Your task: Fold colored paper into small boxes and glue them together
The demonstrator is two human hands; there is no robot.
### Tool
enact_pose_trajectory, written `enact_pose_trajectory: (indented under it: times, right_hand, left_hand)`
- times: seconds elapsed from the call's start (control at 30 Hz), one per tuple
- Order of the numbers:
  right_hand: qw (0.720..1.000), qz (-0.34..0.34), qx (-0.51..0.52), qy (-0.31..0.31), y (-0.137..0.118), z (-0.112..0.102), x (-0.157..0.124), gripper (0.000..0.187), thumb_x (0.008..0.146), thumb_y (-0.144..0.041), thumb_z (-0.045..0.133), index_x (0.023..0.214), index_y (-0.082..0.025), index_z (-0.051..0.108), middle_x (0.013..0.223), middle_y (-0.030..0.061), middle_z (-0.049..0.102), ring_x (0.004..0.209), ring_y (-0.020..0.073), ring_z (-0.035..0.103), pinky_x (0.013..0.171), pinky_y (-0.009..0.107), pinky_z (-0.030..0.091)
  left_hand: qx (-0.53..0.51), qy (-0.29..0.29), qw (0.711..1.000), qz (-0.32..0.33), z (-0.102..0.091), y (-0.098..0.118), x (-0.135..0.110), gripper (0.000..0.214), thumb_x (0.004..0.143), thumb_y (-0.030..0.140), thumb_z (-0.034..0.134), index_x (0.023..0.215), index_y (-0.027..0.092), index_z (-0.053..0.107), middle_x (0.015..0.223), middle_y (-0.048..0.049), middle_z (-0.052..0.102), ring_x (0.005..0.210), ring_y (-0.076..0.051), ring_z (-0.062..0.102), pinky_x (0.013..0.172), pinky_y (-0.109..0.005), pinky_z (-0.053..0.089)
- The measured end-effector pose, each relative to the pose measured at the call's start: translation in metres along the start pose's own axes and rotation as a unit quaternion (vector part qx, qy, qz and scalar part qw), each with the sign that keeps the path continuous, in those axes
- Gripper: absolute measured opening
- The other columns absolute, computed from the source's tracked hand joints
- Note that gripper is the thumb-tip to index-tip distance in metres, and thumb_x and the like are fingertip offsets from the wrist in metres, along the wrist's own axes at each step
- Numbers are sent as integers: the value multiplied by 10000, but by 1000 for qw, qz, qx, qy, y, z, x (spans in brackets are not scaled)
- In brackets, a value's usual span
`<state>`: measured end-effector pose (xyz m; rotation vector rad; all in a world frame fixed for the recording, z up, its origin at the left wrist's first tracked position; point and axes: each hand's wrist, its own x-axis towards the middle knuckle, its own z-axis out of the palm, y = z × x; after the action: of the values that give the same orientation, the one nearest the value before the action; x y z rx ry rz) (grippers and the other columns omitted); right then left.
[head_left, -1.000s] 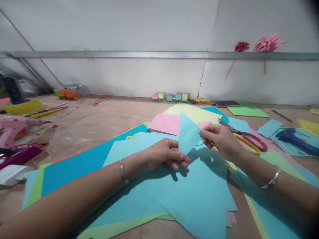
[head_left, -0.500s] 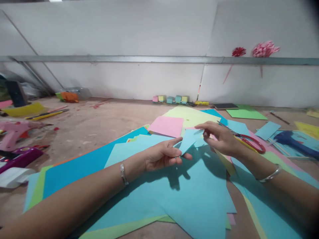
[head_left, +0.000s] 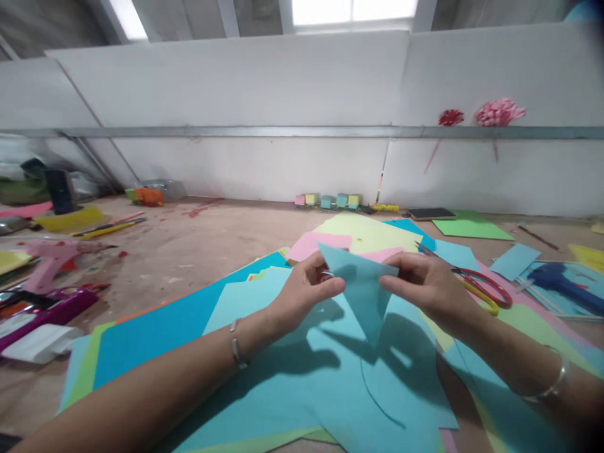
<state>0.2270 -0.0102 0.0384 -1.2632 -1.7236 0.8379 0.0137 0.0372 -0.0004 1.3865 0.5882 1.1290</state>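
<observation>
A triangular piece of light blue paper (head_left: 365,289) is held up between both hands, one point hanging downward. My left hand (head_left: 309,292) pinches its left edge, thumb in front and fingers behind. On the right corner, my right hand (head_left: 419,283) grips it between thumb and fingers. Beneath lie large light blue sheets (head_left: 302,377), where the shadows of the hands and paper fall. Scissors with red and yellow handles (head_left: 488,286) rest just right of my right hand. A pink sheet (head_left: 316,242) lies behind my left hand.
Left on the table are a pink glue gun (head_left: 44,258), a purple tool (head_left: 51,311) and a white block (head_left: 42,343). A blue glue gun (head_left: 566,283) lies at right. Small paper cubes (head_left: 327,201) line the wall; pink paper flowers (head_left: 500,113) hang from the ledge.
The paper has turned and opened into a broad triangle facing me. My left hand, palm up before, now pinches its edge. The camera view has tilted up.
</observation>
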Motion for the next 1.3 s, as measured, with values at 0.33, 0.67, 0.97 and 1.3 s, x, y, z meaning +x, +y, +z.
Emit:
enact_pose_trajectory:
  times: [0.33,0.67,0.97,1.3]
  right_hand:
    - [993,99,5,-57,18,15,5,220,727,-360,614,612,-176,573,579,-33,492,572,110,443,560,258,351]
    - [989,108,-81,-65,12,16,5,261,746,-397,582,640,-168,648,610,11,589,592,135,502,562,266,386]
    - [986,57,-131,-86,20,14,2,163,802,-221,544,812,-168,698,674,26,674,612,142,587,579,259,433]
    - [745,-365,-531,-170,14,49,-34,252,776,-4,507,599,-169,577,541,43,557,498,146,413,500,306,193]
  left_hand:
    - [59,75,991,-94,1,-7,1,402,745,489,655,545,167,522,470,12,517,438,-73,406,446,-217,277]
    - [46,120,986,-102,-4,-11,7,198,652,294,720,613,150,589,512,35,501,467,-66,416,458,-199,279]
    - [16,238,967,-86,-18,-15,20,105,707,212,659,705,170,562,500,62,481,422,-54,427,403,-162,272]
    - [-1,265,957,-118,-28,-20,25,104,742,156,622,678,165,541,441,51,494,374,-53,408,377,-141,282]
